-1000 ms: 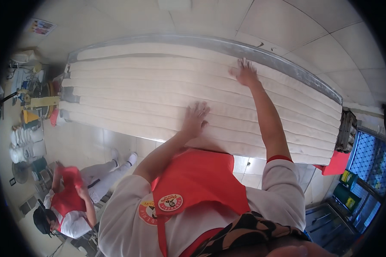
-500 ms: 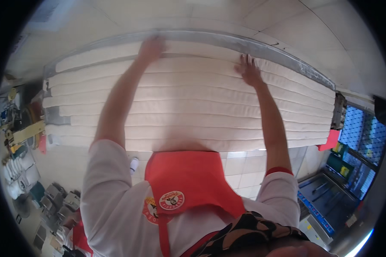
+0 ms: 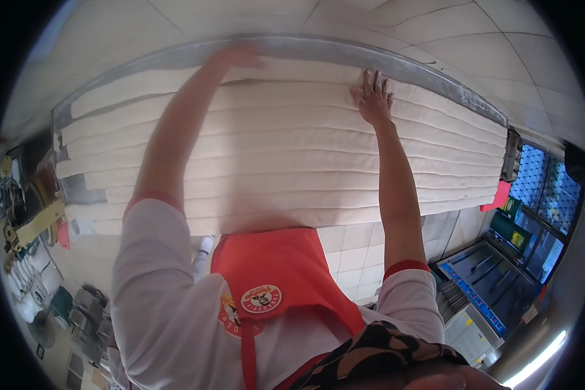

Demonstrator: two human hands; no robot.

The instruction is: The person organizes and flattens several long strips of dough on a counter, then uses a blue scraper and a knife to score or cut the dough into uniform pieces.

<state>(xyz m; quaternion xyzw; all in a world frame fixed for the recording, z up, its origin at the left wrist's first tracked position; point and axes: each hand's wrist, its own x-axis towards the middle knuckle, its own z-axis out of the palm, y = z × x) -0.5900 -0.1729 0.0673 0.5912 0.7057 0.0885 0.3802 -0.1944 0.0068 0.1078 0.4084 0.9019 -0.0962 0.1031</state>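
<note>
Long pale dough strips (image 3: 292, 123) lie side by side across a grey metal table (image 3: 344, 51), running left to right. My left hand (image 3: 239, 57) is over the farthest strip, near the table's far edge. Motion smears its fingers, so their shape is unclear. Farther right, my right hand (image 3: 374, 99) lies palm down with its fingers spread. It rests on the far strips, fingertips at the farthest one. Under my left forearm, part of the strips is hidden.
The table's near edge meets my red apron (image 3: 273, 266). At the right stand a red object (image 3: 497, 197) and, lower down, a dark-topped appliance (image 3: 491, 276) with a blue strip. Grey chairs (image 3: 90, 312) and assorted tools (image 3: 26, 201) are at the left. Beyond the table is a tiled wall (image 3: 435, 26).
My left hand has shifted slightly, its fingers now pointing right along the far strip. My right hand stays on the far strips with its fingers spread. The whole view has tilted a little.
</note>
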